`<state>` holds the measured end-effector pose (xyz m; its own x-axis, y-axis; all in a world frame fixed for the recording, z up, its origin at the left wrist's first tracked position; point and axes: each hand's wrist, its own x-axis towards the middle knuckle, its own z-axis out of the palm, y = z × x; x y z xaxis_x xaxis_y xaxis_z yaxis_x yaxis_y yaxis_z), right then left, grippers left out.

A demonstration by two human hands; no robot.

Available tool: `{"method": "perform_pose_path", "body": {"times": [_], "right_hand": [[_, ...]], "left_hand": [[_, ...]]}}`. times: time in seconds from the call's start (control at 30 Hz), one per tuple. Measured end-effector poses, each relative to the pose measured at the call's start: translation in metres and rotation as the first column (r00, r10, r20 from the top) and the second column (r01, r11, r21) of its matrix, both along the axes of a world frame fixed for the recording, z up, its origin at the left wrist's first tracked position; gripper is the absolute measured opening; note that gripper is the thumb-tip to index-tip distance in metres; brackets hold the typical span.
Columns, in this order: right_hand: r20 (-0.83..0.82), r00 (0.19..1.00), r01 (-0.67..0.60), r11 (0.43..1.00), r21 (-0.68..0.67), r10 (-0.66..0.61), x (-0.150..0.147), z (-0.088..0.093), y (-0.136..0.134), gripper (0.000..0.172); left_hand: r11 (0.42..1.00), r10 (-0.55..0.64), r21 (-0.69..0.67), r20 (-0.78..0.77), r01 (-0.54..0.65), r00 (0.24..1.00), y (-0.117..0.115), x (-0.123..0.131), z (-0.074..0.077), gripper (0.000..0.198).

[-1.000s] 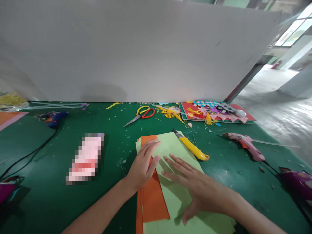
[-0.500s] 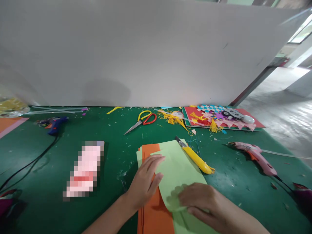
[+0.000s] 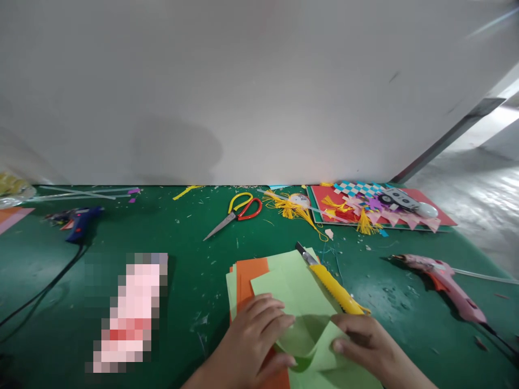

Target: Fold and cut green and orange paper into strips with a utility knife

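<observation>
A light green sheet of paper lies over a stack of green and orange sheets, its near part bent up in a curve. My right hand pinches the lifted corner of that green sheet between thumb and fingers. On the sheet's left side rests my left hand, fingers spread and pressing lightly on the paper. Orange paper shows beneath, left of the green. A yellow utility knife with its dark blade pointing away lies along the stack's right edge, just beyond my right hand.
Scissors with yellow and red handles lie ahead. A pink glue gun is at right, a blue glue gun at left. Craft pieces cover a red board at back right. A grey partition stands behind the green table.
My right hand has taken hold of the green sheet's near corner and bent it up. My left hand has moved slightly nearer and right. The view has tilted down a little.
</observation>
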<state>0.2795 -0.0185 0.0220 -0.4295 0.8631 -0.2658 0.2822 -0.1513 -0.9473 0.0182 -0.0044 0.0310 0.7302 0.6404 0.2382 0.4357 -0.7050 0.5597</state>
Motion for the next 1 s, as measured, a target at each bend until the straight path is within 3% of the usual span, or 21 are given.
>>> {"method": "perform_pose_path", "body": {"times": [0.2,0.33,0.4,0.47,0.53,0.6,0.63,0.7,0.77,0.83,0.9,1.0], "right_hand": [[-0.211,0.977,0.018,1.0,0.016,-0.014,-0.005,0.004,-0.001,0.034],[-0.189,0.97,0.144,0.987,-0.066,-0.154,-0.004,0.011,-0.005,0.038],[-0.209,0.964,0.155,0.986,-0.054,-0.164,-0.004,0.017,-0.006,0.032],[-0.302,0.945,0.132,0.991,-0.005,-0.127,-0.005,0.024,-0.005,0.034],[-0.393,0.916,0.112,0.992,0.054,-0.082,-0.007,0.032,-0.003,0.045],[-0.4,0.916,0.097,0.987,0.13,-0.038,-0.011,0.042,0.001,0.05],[-0.367,0.93,0.085,0.982,0.166,-0.018,-0.013,0.046,0.003,0.049],[-0.294,0.956,0.04,0.974,0.221,0.027,-0.021,0.054,0.007,0.046],[-0.241,0.969,-0.004,0.972,0.233,0.061,-0.03,0.058,0.012,0.043],[-0.221,0.967,-0.088,0.981,0.174,0.126,-0.04,0.057,0.018,0.036],[-0.361,0.924,-0.098,0.991,0.086,0.123,-0.049,0.052,0.023,0.039],[-0.54,0.84,-0.109,0.992,-0.062,0.059,-0.06,0.039,0.026,0.047]], "left_hand": [[0.998,0.029,0.062,0.01,-0.029,1.0,0.001,0.005,0.003,0.043],[0.991,0.081,0.104,0.072,-0.089,0.994,-0.002,0.008,-0.002,0.021],[0.987,0.09,0.117,0.135,-0.106,0.987,-0.004,0.008,-0.005,0.024],[0.99,0.1,0.07,0.245,-0.12,0.964,-0.006,0.006,-0.006,0.028],[0.984,0.179,-0.091,0.386,-0.156,0.905,-0.009,0.004,-0.002,0.023],[0.913,0.357,-0.357,0.466,-0.197,0.81,-0.014,0.002,0.006,0.018],[0.839,0.456,-0.508,0.461,-0.195,0.761,-0.017,0.002,0.011,0.021],[0.75,0.56,-0.623,0.418,-0.223,0.715,-0.024,0.004,0.018,0.032],[0.595,0.674,-0.776,0.339,-0.209,0.656,-0.03,0.006,0.02,0.035],[0.474,0.721,-0.872,0.306,-0.121,0.622,-0.034,0.008,0.017,0.034],[0.42,0.732,-0.907,0.326,-0.019,0.598,-0.035,0.009,0.012,0.031],[0.356,0.774,-0.933,0.321,0.044,0.547,-0.036,0.008,0.005,0.03]]}}
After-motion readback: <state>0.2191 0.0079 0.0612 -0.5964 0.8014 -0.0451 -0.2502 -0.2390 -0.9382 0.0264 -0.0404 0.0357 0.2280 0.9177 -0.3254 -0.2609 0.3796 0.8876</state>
